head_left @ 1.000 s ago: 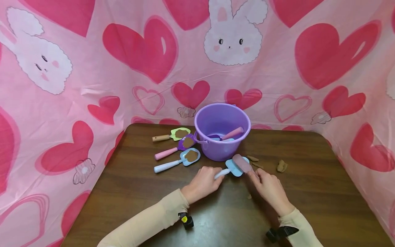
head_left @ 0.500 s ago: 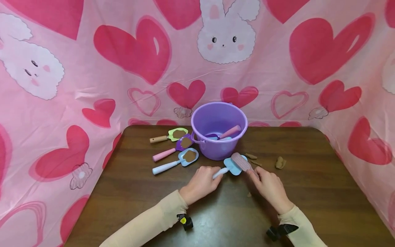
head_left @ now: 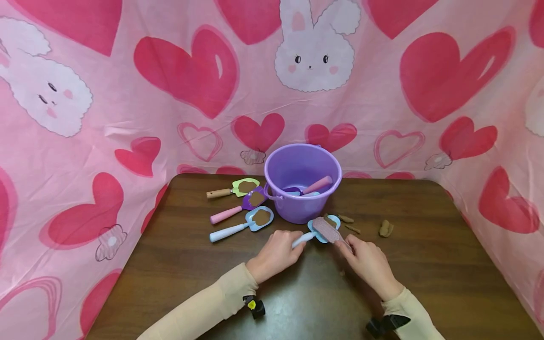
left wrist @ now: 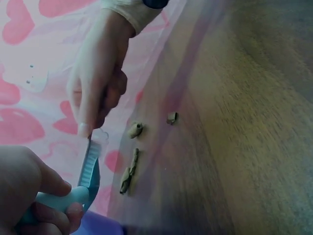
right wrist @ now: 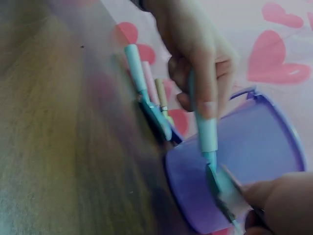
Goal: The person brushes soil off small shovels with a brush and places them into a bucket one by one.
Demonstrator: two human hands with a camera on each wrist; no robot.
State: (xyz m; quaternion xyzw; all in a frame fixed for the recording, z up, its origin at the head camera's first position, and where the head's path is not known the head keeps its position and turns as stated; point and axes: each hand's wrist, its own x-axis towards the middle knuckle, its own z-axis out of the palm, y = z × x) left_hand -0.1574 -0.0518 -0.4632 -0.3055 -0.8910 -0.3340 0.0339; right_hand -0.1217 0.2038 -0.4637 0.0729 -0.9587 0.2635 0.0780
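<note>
My left hand (head_left: 275, 255) grips the pale handle of a light blue toy trowel (head_left: 312, 234), held just in front of the purple bucket (head_left: 297, 208). In my right hand (head_left: 374, 264) is a pinkish brush (head_left: 326, 230), its bristles down against the trowel's blade. A brown patch shows on the blade beyond the brush head. The left wrist view has my left fingers (left wrist: 46, 210) curled round the handle and the brush (left wrist: 89, 164) lying along the blade. In the right wrist view my right hand (right wrist: 286, 200) is partly cut off by the frame edge.
Left of the bucket lie three trowels with brown patches: green (head_left: 244, 186), purple (head_left: 254, 198) and light blue (head_left: 259, 218). More tools, including one with a pink handle (head_left: 318, 185), are inside the bucket. Brown clay-like lumps (head_left: 386, 229) and strips (head_left: 346, 218) lie at right.
The brush has slid left across the trowel's blade, and a brown patch now shows at the blade's far right part. My left hand keeps its hold with little movement.
</note>
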